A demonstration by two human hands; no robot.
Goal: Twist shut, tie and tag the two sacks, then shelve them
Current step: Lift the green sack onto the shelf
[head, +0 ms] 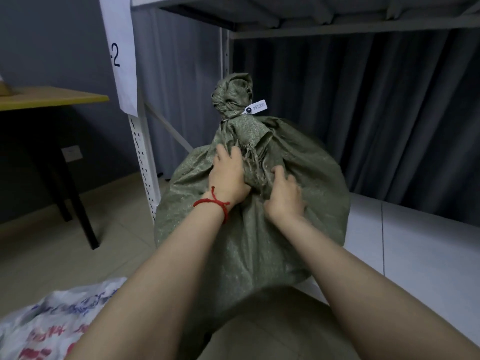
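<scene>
A person's left hand (228,178) and right hand (284,196), fingers curled, clutch folds of a tied, tagged, bulging olive-green woven sack (249,242) at the front of the white metal rack's lowest shelf (415,242), seemingly to shove it in.

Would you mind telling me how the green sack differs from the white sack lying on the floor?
The green sack is plain olive; the white sack carries red and blue print. The green sack stands bulging, neck tied and bearing a tag; the white sack lies crumpled, its neck out of view. The left hand and right hand grip the green sack; nothing touches the white sack.
</scene>
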